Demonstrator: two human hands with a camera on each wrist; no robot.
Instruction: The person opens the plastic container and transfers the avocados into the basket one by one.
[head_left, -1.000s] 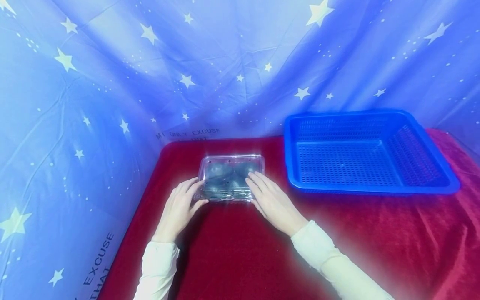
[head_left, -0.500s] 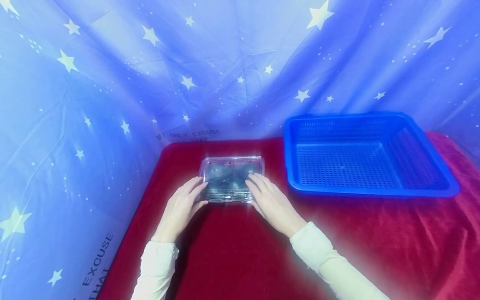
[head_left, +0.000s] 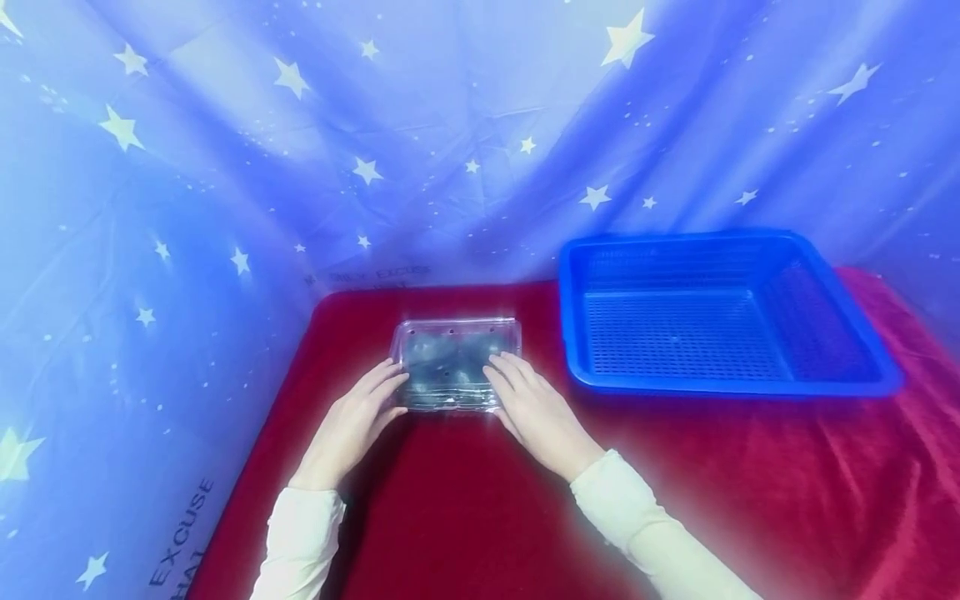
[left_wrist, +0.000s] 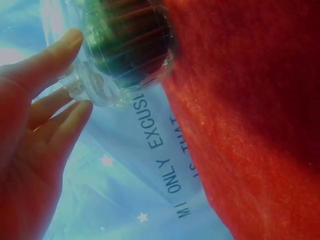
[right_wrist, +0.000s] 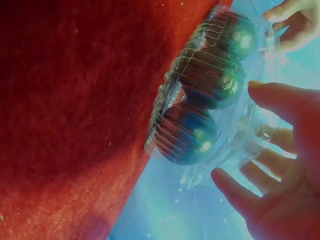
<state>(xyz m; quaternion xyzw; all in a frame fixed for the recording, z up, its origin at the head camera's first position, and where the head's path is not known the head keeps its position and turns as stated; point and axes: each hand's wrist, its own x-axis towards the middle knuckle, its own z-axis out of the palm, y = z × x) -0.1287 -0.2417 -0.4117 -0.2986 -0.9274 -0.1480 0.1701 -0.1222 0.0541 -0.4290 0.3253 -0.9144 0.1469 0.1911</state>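
Note:
A clear plastic clamshell box (head_left: 450, 354) lies on the red cloth, with its lid down. Dark, glossy round things (right_wrist: 207, 77) show through its ribbed wall; their kind is unclear. My left hand (head_left: 348, 425) grips the box's left side, its fingertips at the lid edge and its thumb at the front corner. At the right side, my right hand (head_left: 536, 417) holds the box with fingers over the lid and thumb by the front edge. In the right wrist view, the right fingers look spread and fairly straight against the plastic.
A blue perforated plastic basket (head_left: 720, 387) stands to the right, with nothing seen in it. Red velvet cloth (head_left: 457, 508) covers the table. A blue curtain (head_left: 420, 108) with white stars hangs behind and to the left.
The whole scene has shifted slightly down and left as the head view moved. Both hands keep nearly the same place on the clamshell box.

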